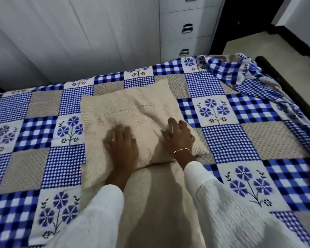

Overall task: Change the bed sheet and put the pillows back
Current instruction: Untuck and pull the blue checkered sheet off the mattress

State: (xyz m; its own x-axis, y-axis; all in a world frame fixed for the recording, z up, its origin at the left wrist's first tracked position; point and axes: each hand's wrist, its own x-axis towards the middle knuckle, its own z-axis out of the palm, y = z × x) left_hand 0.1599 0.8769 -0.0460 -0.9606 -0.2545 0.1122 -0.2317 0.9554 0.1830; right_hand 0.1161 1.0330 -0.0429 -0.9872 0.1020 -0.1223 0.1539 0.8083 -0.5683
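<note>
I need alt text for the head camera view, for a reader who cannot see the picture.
Both hands, the left hand and the right hand, press on a beige pillow lying on a bed with a blue, white and beige patchwork sheet. The sheet is bunched at the far right corner; white drawers stand behind.

Readable text: none in the head view.
Blue-and-white checked patchwork bed sheet point(249, 108): flower prints only, no lettering.
White metal drawer cabinet point(186, 33): no labels or numbers.
</note>
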